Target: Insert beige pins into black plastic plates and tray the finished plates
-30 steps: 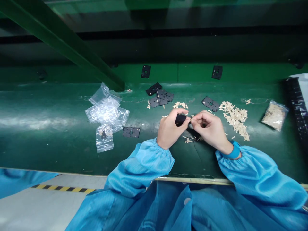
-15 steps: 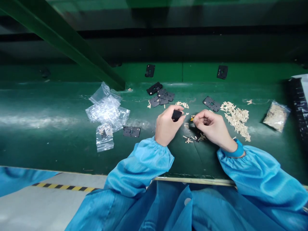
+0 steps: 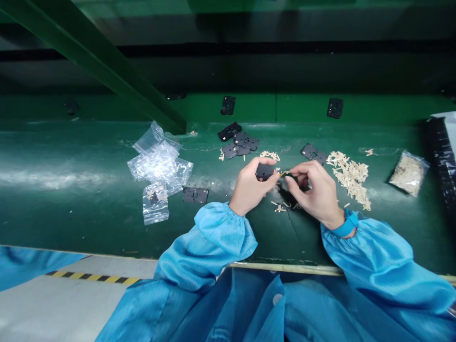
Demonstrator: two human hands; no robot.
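Observation:
My left hand (image 3: 251, 184) is closed around a small black plastic plate (image 3: 264, 172), tilted up between thumb and fingers. My right hand (image 3: 313, 190) is close beside it, its fingertips at a tiny yellowish strip (image 3: 281, 174) that bridges the gap to my left thumb. How firmly the right fingers grip the strip is too small to make out. Below the hands lie loose cream-coloured strips (image 3: 280, 207), and a dark thing partly hidden by my right hand. Another black plate (image 3: 313, 154) rests behind my right hand.
A heap of cream strips (image 3: 351, 175) and a filled zip bag (image 3: 409, 173) lie at right. Overlapping black plates (image 3: 238, 142) sit behind my left hand. Clear plastic bags (image 3: 156, 161) and a single plate (image 3: 195, 194) are at left. A green beam (image 3: 117, 71) slants overhead.
The hands parted slightly, showing a yellowish piece at the right fingertips, then came closer again. The black plate in my left hand has turned, showing more of its face.

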